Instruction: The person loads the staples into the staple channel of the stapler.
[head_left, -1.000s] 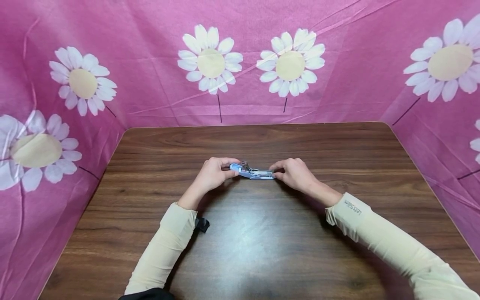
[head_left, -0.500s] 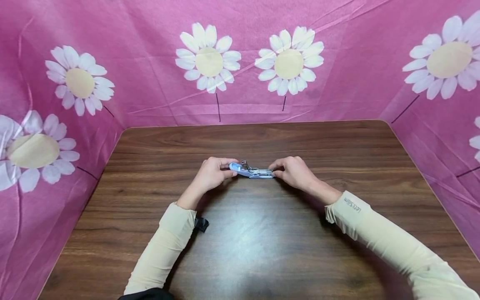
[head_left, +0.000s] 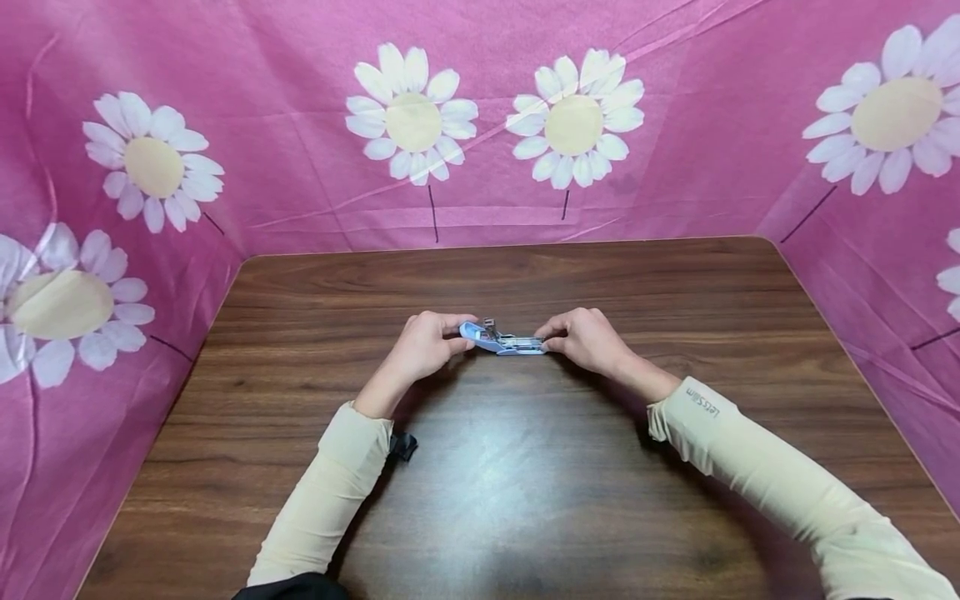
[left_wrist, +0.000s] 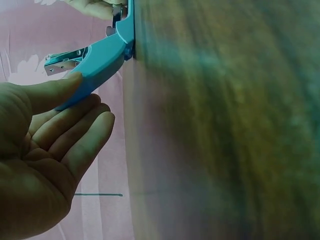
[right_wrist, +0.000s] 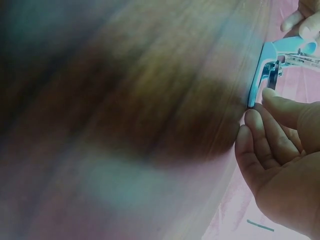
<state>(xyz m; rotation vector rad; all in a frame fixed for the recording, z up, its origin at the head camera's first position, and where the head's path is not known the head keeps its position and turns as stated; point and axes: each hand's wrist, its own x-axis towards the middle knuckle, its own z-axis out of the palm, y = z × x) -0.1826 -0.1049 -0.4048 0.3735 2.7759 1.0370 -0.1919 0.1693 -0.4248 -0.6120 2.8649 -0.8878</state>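
Note:
A light blue stapler (head_left: pixel 480 335) lies opened out on the table in the head view, its cover tilted up at the left and its metal staple channel (head_left: pixel 521 341) showing at the right. My left hand (head_left: pixel 423 346) pinches the cover's end between thumb and fingers. In the left wrist view the cover (left_wrist: pixel 102 59) slopes over the thumb side, with a metal part sticking out. My right hand (head_left: pixel 588 340) pinches the channel's far end. Seen from the right wrist, the thumb meets the dark channel end (right_wrist: pixel 272 75), beside the blue base (right_wrist: pixel 255 85) that stands against the tabletop.
The brown wood-grain table (head_left: pixel 480 467) spreads around both hands. A pink cloth (head_left: pixel 495 217) with white daisies hangs along its back and sides. A small black piece (head_left: pixel 404 447) sticks out at the left sleeve's cuff.
Both hands keep their hold on the stapler, which stays opened out in nearly the same place. The head view has shifted slightly.

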